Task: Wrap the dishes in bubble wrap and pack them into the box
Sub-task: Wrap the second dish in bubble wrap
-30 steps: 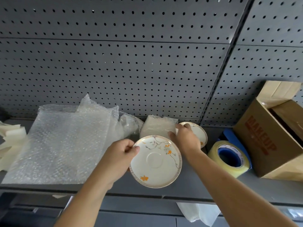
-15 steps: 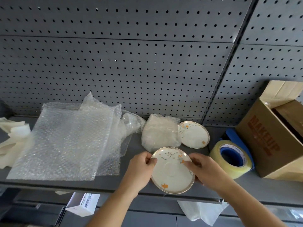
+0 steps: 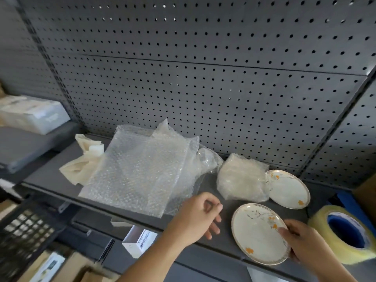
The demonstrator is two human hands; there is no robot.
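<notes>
A white saucer [image 3: 256,231] with orange flowers and a gold rim sits low over the front of the grey shelf [image 3: 219,249]. My right hand [image 3: 303,241] grips its right rim. My left hand [image 3: 195,218] hovers just left of the saucer, fingers loosely curled and holding nothing, close to the near corner of the bubble wrap sheets [image 3: 138,171]. A second matching saucer [image 3: 289,188] lies further back. A bundle wrapped in bubble wrap [image 3: 242,180] leans against that saucer's left side. Only a brown corner of the cardboard box [image 3: 366,192] shows at the right edge.
A yellow tape roll [image 3: 343,237] with a blue core lies right of my right hand. Cream foam sheets [image 3: 85,163] sit left of the bubble wrap. A black crate [image 3: 22,231] and a small white box [image 3: 140,241] are below the shelf. A pegboard wall backs the shelf.
My left hand has let go of the saucer and moved left toward the bubble wrap. My right hand now holds the saucer alone. My view has swung left.
</notes>
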